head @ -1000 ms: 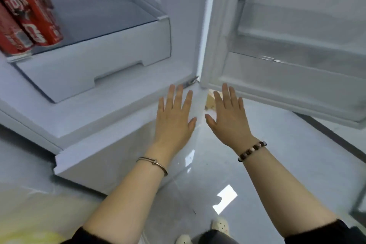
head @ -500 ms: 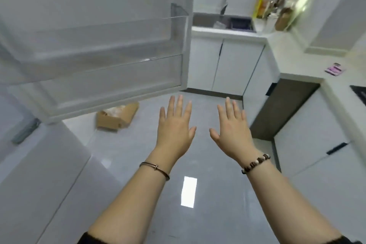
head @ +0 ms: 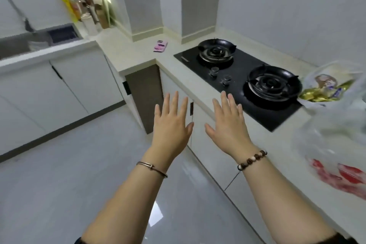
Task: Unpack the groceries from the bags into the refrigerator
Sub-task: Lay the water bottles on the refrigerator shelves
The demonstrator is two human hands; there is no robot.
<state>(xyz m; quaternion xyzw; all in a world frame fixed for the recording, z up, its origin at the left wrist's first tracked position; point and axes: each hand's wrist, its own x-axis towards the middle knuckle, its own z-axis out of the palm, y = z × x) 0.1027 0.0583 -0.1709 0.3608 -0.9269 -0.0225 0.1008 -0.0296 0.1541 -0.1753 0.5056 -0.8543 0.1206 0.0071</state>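
My left hand (head: 171,125) and my right hand (head: 229,125) are stretched out side by side over the floor, palms down, fingers straight, holding nothing. Clear plastic grocery bags (head: 334,127) lie on the counter at the right edge, beyond my right hand. The far bag holds gold-wrapped packets (head: 318,95). The near one shows red packaging (head: 344,178) through the plastic. The refrigerator is out of view.
A black two-burner gas hob (head: 243,77) is set in the pale L-shaped counter (head: 138,53). A pink phone (head: 160,46) lies near the corner. A sink (head: 17,47) and several bottles (head: 73,8) stand at the back left. White cabinets (head: 79,83) line the grey tiled floor (head: 69,174).
The view has swung right, from the open refrigerator with red cans across the kitchen to the hob and the bags. Both hands stay flat, open and side by side.
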